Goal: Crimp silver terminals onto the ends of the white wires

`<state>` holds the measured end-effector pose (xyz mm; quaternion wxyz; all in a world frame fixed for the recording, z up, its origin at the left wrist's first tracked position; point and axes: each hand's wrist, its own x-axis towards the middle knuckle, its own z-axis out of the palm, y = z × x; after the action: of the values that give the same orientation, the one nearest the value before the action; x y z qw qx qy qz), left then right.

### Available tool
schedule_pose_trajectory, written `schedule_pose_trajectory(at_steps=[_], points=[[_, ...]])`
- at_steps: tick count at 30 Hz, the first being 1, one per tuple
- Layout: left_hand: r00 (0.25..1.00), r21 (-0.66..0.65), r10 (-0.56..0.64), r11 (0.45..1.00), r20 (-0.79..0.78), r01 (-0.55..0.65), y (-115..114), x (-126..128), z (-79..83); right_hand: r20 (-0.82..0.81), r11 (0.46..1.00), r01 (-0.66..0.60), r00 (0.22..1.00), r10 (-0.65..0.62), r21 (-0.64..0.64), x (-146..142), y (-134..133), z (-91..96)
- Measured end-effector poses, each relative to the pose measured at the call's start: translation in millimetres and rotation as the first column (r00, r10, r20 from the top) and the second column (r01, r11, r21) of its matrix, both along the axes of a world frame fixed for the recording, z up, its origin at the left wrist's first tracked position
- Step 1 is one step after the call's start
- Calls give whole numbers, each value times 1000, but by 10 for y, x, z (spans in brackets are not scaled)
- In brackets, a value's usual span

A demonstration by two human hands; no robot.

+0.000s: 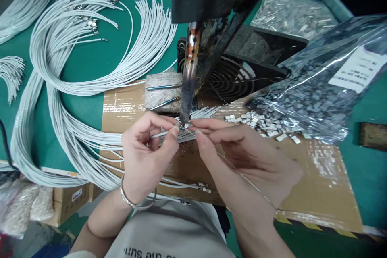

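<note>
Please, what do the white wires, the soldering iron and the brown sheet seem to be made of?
White wires: probably plastic coating, smooth, slightly shiny.
Soldering iron: apparently metal, by its coppery stains and dull grey end.
Brown sheet: likely matte cardboard, by its plain tan colour; glossy streaks suggest tape.

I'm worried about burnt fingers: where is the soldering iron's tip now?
In the head view, the soldering iron's tip is near the picture's centre, between the left hand and right hand, below and left of the black fan.

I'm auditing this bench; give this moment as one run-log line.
left hand: pinching white wire; right hand: pinching thin wire; soldering iron: tip between hands; nearby: metal pieces, fan
</note>
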<state>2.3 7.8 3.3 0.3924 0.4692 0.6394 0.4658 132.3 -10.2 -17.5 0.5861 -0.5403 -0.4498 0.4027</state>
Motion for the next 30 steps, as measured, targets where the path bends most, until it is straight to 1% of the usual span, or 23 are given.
schedule_pose_trajectory(at_steps=[14,17,22,26,30], points=[[1000,-10,-15,1000,8,15,-6,-20,-10,-14,1000,0,1000,1,4,17,-7,-42],[1000,-13,-19,1000,10,19,-14,-20,-9,11,999,-33,999,33,12,25,-14,-45],[1000,7,-19,1000,9,19,-16,-22,-20,42,1000,-18,999,17,21,36,-15,-52],[1000,16,-16,1000,8,16,-15,-21,-29,97,996,-57,994,51,62,59,-5,-72],[1000,15,-19,1000,11,19,-11,-24,-37,105,997,-50,994,43,59,64,-5,-84]])
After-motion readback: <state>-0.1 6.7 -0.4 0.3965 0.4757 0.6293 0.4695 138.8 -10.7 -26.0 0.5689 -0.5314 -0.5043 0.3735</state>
